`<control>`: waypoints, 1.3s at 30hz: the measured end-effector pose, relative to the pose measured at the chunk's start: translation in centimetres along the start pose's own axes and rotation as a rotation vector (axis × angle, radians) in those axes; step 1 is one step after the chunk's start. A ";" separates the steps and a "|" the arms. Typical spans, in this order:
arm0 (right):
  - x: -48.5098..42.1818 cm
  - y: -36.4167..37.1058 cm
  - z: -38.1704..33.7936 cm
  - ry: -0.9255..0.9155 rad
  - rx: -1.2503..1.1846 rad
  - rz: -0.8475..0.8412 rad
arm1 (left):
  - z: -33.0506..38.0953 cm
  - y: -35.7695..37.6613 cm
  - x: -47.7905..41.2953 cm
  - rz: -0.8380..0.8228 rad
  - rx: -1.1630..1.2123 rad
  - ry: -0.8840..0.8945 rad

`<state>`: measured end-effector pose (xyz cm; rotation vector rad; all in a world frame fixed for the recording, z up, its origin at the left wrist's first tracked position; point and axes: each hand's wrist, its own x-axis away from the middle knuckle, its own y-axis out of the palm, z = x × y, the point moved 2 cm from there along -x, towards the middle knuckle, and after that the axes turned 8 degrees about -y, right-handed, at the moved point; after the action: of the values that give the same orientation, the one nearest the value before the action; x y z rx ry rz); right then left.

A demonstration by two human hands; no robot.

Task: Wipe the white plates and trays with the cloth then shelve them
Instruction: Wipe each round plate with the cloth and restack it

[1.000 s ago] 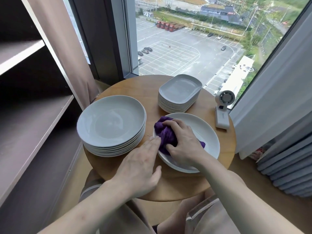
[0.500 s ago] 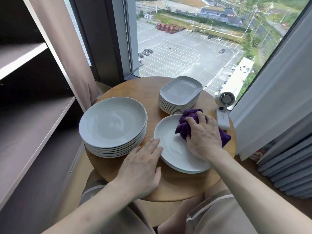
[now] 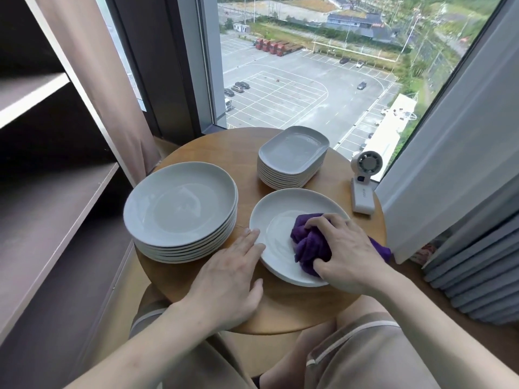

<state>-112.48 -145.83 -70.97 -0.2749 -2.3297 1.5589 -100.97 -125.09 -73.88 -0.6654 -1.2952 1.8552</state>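
Note:
A single white round plate lies on the small round wooden table, right of centre. My right hand grips a bunched purple cloth and presses it onto the plate's right half. My left hand lies flat on the table, its fingertips touching the plate's left rim. A stack of several white round plates stands at the table's left. A stack of several white rectangular trays stands at the back.
Dark shelves stand bare to the left of the table. A small white handheld fan lies at the table's right edge. A window and pale curtains close in the back and right. My knees are under the table.
My right hand has swept the cloth from the plate's left side to its far right edge, then back toward the plate's near right. My left hand stayed at the rim.

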 end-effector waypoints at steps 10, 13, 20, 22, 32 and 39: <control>-1.2 1.5 -2.8 -0.164 -0.144 -0.045 | 0.0 -0.3 0.3 0.027 0.085 0.014; -2.6 2.2 -3.7 -0.195 -0.320 0.021 | 0.1 -0.4 0.3 0.030 0.107 0.007; -4.8 2.7 -3.5 -0.225 -0.431 0.117 | 0.1 -0.5 0.3 0.018 0.068 -0.012; -5.3 2.9 -3.4 -0.227 -0.403 0.149 | 0.2 -0.4 0.3 0.020 0.042 -0.004; -8.0 3.1 -3.7 0.015 -0.217 0.314 | 0.3 -0.4 0.4 0.017 -0.029 -0.002; -8.1 2.9 -2.5 0.192 -0.053 0.334 | -0.1 -0.5 -0.1 0.033 -0.042 -0.018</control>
<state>-104.13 -145.29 -74.08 -0.8251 -2.2599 1.5344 -100.65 -125.02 -73.44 -0.6979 -1.3453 1.8686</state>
